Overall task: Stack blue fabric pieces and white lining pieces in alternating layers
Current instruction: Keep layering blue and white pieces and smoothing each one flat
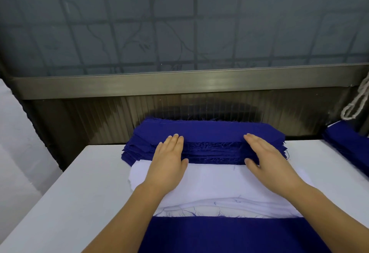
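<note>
Your white table (60,192) has bare room at 9 o'clock; its far edge meets the wall at 12. The blue stack (203,132) at 12 is thick and looks untouched, so most layering seems left. White lining pieces (215,182) lie centre, with blue fabric (229,234) at 6. Your left hand (169,158) and right hand (267,156) lie flat, fingers together, against the stack's near edge.

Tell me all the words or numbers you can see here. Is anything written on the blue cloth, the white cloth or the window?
None: no words, numbers or labels can be read anywhere.
Blue fabric stack: plain, no print.
White lining pieces: plain, only loose blue threads.
Window glass: a leafy branch pattern and grid lines, no letters.
</note>
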Demonstrator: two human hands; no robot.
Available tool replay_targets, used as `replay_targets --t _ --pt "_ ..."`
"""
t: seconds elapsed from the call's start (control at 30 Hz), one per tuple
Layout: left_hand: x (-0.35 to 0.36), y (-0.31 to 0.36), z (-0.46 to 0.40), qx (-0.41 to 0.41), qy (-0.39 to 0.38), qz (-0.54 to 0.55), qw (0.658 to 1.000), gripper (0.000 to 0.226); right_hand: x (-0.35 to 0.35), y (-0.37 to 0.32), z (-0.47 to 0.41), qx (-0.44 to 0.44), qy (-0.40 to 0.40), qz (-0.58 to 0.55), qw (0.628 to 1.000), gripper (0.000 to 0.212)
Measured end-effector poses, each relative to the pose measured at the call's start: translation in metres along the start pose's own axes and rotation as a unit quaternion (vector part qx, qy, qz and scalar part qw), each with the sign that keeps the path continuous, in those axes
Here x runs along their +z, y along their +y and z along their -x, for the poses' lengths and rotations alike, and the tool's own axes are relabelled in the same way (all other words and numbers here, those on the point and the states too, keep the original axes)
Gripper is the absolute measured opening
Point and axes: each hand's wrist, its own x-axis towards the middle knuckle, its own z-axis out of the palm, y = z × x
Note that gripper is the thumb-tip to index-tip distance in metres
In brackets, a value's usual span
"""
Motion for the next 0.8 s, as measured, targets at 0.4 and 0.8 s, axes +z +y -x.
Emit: replay_targets --t 0.4,0.8 --pt "0.008 -0.009 -0.028 0.014 0.061 -0.074 0.995 0.046 0.005 0.007 -0.028 -0.028 0.050 0.107 0.993 0.036" --pt "0.002 -0.005 -0.029 0.019 0.107 -0.099 0.989 0.027 -0.002 -0.001 -0.031 -0.031 0.088 0.116 0.989 0.026"
